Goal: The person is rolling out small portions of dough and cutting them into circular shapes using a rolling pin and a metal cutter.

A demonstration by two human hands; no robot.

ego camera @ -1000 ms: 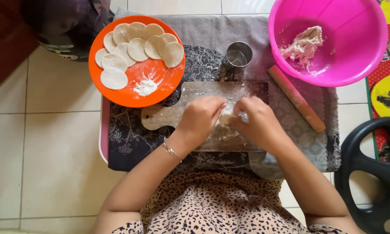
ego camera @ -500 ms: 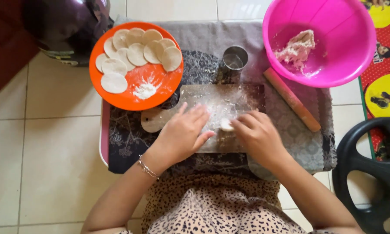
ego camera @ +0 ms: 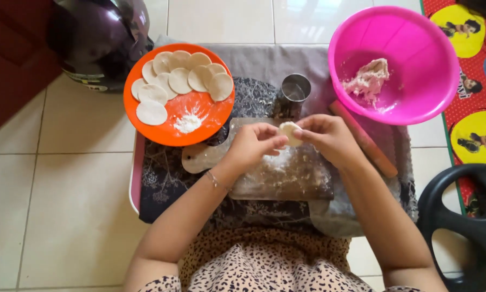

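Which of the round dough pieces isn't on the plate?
The small round white dough piece pinched between the left hand and right hand, above the floury wooden board. The others lie on the orange round plate.

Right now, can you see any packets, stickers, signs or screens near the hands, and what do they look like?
No packets, signs or screens show.
Printed mat: on the floor at the right edge, red with white dots, big yellow circles holding cartoon figures.
Helmet: top left on the floor, dark purple and shiny; any sticker is too small to tell.

We have one head-mounted view, aimed almost straight down at close range over the low surface [ego camera: 162, 178], with the tiled floor [ego camera: 59, 216] around it.
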